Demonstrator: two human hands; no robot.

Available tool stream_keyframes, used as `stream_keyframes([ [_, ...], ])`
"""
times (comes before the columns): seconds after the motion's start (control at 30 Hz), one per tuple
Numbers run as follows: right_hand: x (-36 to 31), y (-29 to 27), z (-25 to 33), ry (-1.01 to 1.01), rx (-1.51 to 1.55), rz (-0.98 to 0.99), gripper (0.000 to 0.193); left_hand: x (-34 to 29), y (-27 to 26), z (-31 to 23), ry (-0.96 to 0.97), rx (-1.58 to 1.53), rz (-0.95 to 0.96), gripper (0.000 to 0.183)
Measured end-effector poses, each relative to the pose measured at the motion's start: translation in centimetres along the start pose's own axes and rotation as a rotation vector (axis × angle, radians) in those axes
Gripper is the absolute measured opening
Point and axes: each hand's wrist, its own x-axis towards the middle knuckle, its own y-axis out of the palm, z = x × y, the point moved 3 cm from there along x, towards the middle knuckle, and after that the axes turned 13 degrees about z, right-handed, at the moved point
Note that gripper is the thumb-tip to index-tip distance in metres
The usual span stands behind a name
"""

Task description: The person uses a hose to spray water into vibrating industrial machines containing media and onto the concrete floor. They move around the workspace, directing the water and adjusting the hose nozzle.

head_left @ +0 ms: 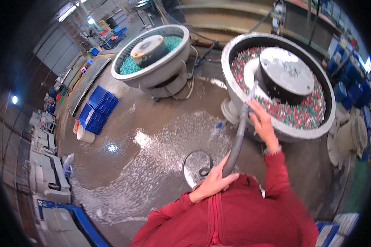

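A thick dark grey hose (238,144) slants up from my body toward the right-hand round tub (276,131). My left hand (216,181) is closed around its lower part, with the thumb stretched across it. My right hand (263,123) reaches to the upper end, its fingers spread and the fingertips touching the hose near the pale nozzle (252,91). That nozzle points over the tub's rim. Red, green and white pieces (299,113) fill the ring around the tub's central drum (287,71). A whitish curved strip (250,73) lies beside the drum; I cannot tell what it is.
Another round tub (184,61) with teal pieces stands at the back left. Blue crates (97,108) and a white bucket (85,134) sit farther left. Foamy water (152,173) covers the floor, where a coiled hose (197,168) lies. Grey machines (49,164) line the left, blue barrels (348,78) the right.
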Motion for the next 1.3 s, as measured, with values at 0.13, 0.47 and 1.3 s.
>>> stream_keyframes([
  [0.13, 0.1, 0.6, -1.4, -0.007, 0.013, -0.029, 0.033, 0.8, -0.6, 1.0, -0.033, -0.003, 0.014, 0.072],
  [0.47, 0.6, 0.6, -2.1, -0.048, 0.023, -0.058, 0.033, 1.6, -0.5, 1.6, -0.045, -0.103, -0.032, 0.072],
  [1.3, -0.4, 2.6, -5.2, -0.038, 0.093, -0.142, 0.031, 3.6, -0.4, 3.9, -0.054, -0.134, -0.046, 0.068],
])
